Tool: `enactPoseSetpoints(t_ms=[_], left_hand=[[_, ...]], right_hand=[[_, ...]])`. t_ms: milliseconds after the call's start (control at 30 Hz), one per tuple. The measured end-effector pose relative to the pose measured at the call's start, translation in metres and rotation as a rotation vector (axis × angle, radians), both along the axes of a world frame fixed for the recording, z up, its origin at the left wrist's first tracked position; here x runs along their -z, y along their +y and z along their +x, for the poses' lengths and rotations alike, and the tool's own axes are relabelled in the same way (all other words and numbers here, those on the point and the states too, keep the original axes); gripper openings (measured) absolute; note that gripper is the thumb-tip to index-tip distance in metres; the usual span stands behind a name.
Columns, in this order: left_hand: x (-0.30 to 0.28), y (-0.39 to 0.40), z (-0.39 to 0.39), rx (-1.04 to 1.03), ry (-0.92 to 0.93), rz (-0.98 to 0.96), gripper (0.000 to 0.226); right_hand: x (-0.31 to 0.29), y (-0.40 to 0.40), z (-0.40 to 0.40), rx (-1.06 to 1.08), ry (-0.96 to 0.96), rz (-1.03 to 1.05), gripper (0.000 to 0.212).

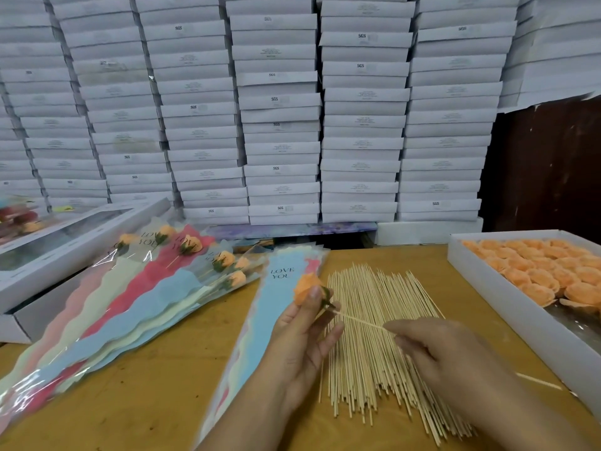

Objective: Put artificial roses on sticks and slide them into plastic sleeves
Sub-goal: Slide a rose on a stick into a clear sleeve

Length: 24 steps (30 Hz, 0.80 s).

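The left hand (304, 333) grips a rose (307, 286) while the right hand (432, 349) pinches its stick (361, 322); sleeving into the sleeve stack (260, 320) beside the rose likely follows.

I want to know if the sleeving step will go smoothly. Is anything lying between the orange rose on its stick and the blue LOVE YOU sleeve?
Nothing visible does. The left hand holds the orange artificial rose right at the blue plastic sleeve, whose printed top lies bare. The right hand pinches the thin wooden stick over the pile of loose sticks.

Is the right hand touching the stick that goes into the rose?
Touching. The head view shows the right hand pinching the stick at its fingertips.
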<state>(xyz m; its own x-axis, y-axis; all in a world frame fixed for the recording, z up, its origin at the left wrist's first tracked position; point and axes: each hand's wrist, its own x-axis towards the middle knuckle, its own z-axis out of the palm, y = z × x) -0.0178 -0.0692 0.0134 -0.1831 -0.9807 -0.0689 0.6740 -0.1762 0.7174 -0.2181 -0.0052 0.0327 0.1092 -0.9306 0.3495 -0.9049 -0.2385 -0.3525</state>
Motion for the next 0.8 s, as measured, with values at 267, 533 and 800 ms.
enactPoseSetpoints(t_ms=[267, 533, 800], left_hand=[[-0.007, -0.004, 0.011, -0.096, 0.161, 0.100, 0.037], [-0.004, -0.007, 0.014, -0.163, 0.169, 0.119, 0.042], [-0.002, -0.006, 0.016, -0.170, 0.156, 0.128, 0.039]], right_hand=[[0.002, -0.009, -0.014, 0.153, -0.154, -0.066, 0.027], [0.004, -0.011, -0.020, 0.138, -0.216, -0.046, 0.028], [0.006, -0.012, -0.019, 0.127, -0.182, -0.030, 0.028]])
